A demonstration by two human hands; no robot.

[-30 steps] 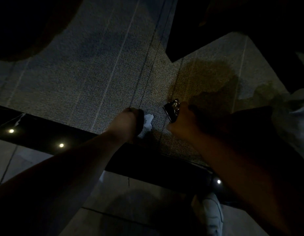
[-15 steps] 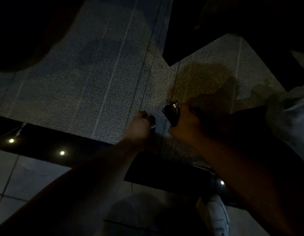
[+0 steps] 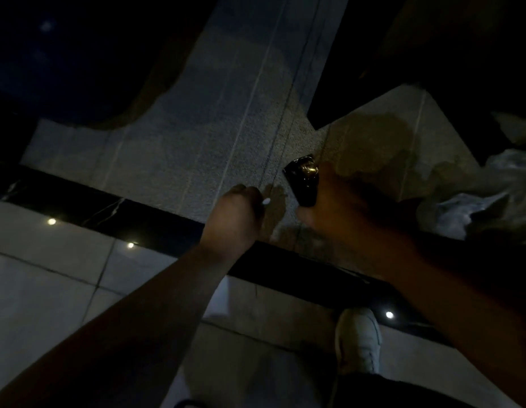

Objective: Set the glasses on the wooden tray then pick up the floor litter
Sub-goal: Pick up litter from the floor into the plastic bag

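Note:
The scene is dim. My left hand (image 3: 236,213) is closed over the grey carpet (image 3: 197,148), and a small white scrap of litter (image 3: 266,201) pokes out between its fingers. My right hand (image 3: 329,207) grips a shiny dark crumpled wrapper (image 3: 303,181), held just above the carpet to the right of my left hand. No glasses and no wooden tray are in view.
A black glossy border strip (image 3: 102,201) separates the carpet from pale floor tiles (image 3: 49,275). Dark furniture (image 3: 432,69) looms at the upper right and upper left. A pale crumpled plastic bag (image 3: 476,201) lies at the right. My white shoe (image 3: 359,340) stands on the tiles.
My left hand closed over the white scrap on the carpet and lifted it; only a tip now shows. My right hand kept hold of the dark wrapper. The camera view shifted up.

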